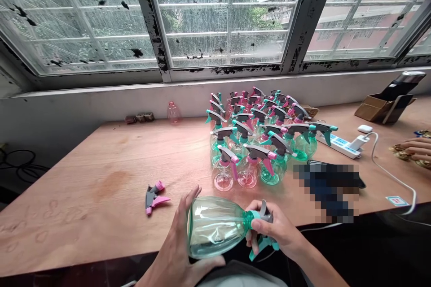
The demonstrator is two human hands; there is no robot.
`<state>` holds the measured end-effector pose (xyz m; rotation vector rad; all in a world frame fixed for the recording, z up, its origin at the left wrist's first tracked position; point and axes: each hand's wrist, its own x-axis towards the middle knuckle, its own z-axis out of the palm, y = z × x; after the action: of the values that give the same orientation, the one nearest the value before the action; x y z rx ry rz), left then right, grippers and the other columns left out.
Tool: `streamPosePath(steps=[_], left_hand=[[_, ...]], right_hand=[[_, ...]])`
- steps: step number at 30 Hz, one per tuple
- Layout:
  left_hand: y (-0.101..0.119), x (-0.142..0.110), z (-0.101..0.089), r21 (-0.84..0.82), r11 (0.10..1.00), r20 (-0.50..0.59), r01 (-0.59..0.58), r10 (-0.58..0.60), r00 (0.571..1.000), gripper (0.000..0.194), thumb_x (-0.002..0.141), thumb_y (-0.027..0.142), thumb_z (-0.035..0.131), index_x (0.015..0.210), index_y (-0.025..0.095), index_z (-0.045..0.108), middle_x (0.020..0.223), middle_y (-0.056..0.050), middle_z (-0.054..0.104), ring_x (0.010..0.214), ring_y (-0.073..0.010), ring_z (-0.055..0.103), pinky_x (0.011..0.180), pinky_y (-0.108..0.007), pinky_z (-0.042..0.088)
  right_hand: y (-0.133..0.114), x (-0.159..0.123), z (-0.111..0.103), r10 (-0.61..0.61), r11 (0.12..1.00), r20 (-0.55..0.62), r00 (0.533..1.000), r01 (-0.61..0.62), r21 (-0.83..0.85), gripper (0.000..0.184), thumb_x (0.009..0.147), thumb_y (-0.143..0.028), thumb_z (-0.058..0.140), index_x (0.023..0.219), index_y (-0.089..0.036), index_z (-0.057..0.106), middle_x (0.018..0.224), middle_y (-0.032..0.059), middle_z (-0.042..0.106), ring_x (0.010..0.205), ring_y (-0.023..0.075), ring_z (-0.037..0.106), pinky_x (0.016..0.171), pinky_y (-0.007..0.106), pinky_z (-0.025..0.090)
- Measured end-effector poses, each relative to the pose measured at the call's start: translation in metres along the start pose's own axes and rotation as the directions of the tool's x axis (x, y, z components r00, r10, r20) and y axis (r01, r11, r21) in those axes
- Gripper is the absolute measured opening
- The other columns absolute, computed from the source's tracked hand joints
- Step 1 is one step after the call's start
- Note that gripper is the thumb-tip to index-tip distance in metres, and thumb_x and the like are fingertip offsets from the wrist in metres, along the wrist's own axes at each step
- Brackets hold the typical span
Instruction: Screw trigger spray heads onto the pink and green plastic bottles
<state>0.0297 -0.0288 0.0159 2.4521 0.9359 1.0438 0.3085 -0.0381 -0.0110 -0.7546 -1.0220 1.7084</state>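
A clear green spray bottle (217, 226) lies sideways in the air over the table's front edge, its base to the left. My left hand (183, 237) cups that base, thumb below and fingers up along the far side. At the neck, my right hand (269, 228) grips the grey and teal spray head (266, 244), thumb and fingers around the collar. Part of the head is hidden by the fingers. To the left, a loose grey and pink spray head (155, 197) lies on the wooden table (84, 197).
Several pink and green spray bottles (247, 172) stand grouped ahead. A pink bottle without a head (173, 113) stands by the wall. On the right are a power strip (340, 145), a white cable (393, 175), a cardboard box (384, 105) and a blurred-out dark object (326, 188).
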Motion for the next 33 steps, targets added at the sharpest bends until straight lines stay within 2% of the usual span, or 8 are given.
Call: streamPosePath(steps=[3, 10, 14, 17, 21, 24, 30, 33], left_hand=[[0.001, -0.003, -0.001, -0.038, 0.995, 0.022, 0.095, -0.094, 0.995, 0.119, 0.089, 0.062, 0.070, 0.168, 0.010, -0.002, 0.169, -0.034, 0.024, 0.156, -0.0489, 0.030, 0.116, -0.069, 0.041], [-0.004, 0.000, 0.007, 0.160, 0.985, -0.142, -0.059, 0.082, 0.986, 0.081, 0.102, 0.005, 0.053, 0.169, 0.020, 0.011, 0.170, -0.019, 0.034, 0.158, -0.0280, 0.036, 0.123, -0.042, 0.042], [0.002, 0.000, 0.008, 0.182, 0.981, -0.159, 0.069, -0.040, 0.986, 0.089, 0.097, 0.044, 0.069, 0.167, 0.015, 0.022, 0.164, -0.023, 0.044, 0.153, -0.0371, 0.042, 0.124, -0.051, 0.039], [0.009, 0.001, 0.001, 0.062, 0.990, -0.152, 0.124, -0.113, 0.982, 0.095, 0.094, 0.064, 0.062, 0.167, 0.019, 0.021, 0.166, -0.023, 0.041, 0.153, -0.0406, 0.041, 0.122, -0.057, 0.040], [0.017, 0.006, -0.009, 0.075, 0.997, -0.127, 0.032, -0.022, 0.992, 0.080, 0.102, 0.037, 0.064, 0.168, 0.029, 0.020, 0.171, -0.019, 0.030, 0.156, -0.0387, 0.036, 0.119, -0.053, 0.046], [0.021, 0.009, -0.012, 0.209, 0.976, -0.186, -0.067, 0.107, 0.977, 0.072, 0.103, 0.008, 0.054, 0.165, 0.034, 0.028, 0.163, -0.015, 0.042, 0.151, -0.0340, 0.043, 0.118, -0.053, 0.045], [0.024, 0.009, -0.012, 0.060, 0.994, -0.192, -0.093, 0.103, 0.976, 0.081, 0.092, 0.037, 0.079, 0.158, 0.021, 0.035, 0.162, -0.019, 0.044, 0.153, -0.0343, 0.041, 0.125, -0.051, 0.037], [0.021, 0.007, -0.012, -0.108, 0.987, -0.220, -0.119, 0.093, 0.971, 0.053, 0.101, 0.020, 0.066, 0.149, 0.026, 0.041, 0.165, -0.015, 0.041, 0.156, -0.0288, 0.039, 0.124, -0.047, 0.040]], right_hand=[[-0.002, -0.002, 0.007, -0.038, 0.999, -0.024, 0.999, 0.039, 0.013, 0.038, 0.081, -0.041, 0.091, 0.093, -0.014, 0.066, 0.071, 0.0061, 0.082, 0.053, 0.0163, 0.076, 0.052, 0.024, 0.059], [-0.004, -0.003, 0.019, -0.039, 0.994, -0.099, 0.994, 0.049, 0.099, 0.038, 0.086, -0.047, 0.086, 0.091, -0.014, 0.066, 0.069, 0.0038, 0.079, 0.051, 0.0132, 0.073, 0.057, 0.024, 0.057], [0.001, -0.003, 0.027, -0.059, 0.989, -0.128, 0.990, 0.075, 0.129, 0.041, 0.088, -0.054, 0.081, 0.091, -0.017, 0.062, 0.073, 0.0029, 0.079, 0.051, 0.0129, 0.071, 0.063, 0.029, 0.060], [0.001, -0.005, 0.029, -0.096, 0.990, -0.093, 0.991, 0.105, 0.094, 0.041, 0.084, -0.050, 0.086, 0.090, -0.018, 0.061, 0.068, 0.0024, 0.079, 0.052, 0.0161, 0.073, 0.059, 0.028, 0.058], [-0.004, -0.007, 0.026, -0.087, 0.992, -0.082, 0.993, 0.094, 0.086, 0.039, 0.086, -0.049, 0.084, 0.091, -0.017, 0.062, 0.067, 0.0019, 0.079, 0.050, 0.0147, 0.073, 0.058, 0.026, 0.058], [-0.007, -0.008, 0.025, -0.063, 0.993, -0.084, 0.994, 0.071, 0.094, 0.039, 0.088, -0.051, 0.082, 0.087, -0.017, 0.062, 0.069, 0.0021, 0.079, 0.048, 0.0132, 0.071, 0.059, 0.027, 0.059], [-0.013, -0.012, 0.027, -0.076, 0.993, -0.067, 0.995, 0.082, 0.080, 0.038, 0.084, -0.046, 0.087, 0.093, -0.017, 0.063, 0.072, 0.0023, 0.080, 0.056, 0.0149, 0.075, 0.062, 0.025, 0.058], [-0.016, -0.014, 0.028, -0.065, 0.993, -0.031, 0.997, 0.068, 0.094, 0.039, 0.085, -0.048, 0.086, 0.089, -0.017, 0.064, 0.073, 0.0031, 0.080, 0.054, 0.0137, 0.074, 0.065, 0.027, 0.061]])
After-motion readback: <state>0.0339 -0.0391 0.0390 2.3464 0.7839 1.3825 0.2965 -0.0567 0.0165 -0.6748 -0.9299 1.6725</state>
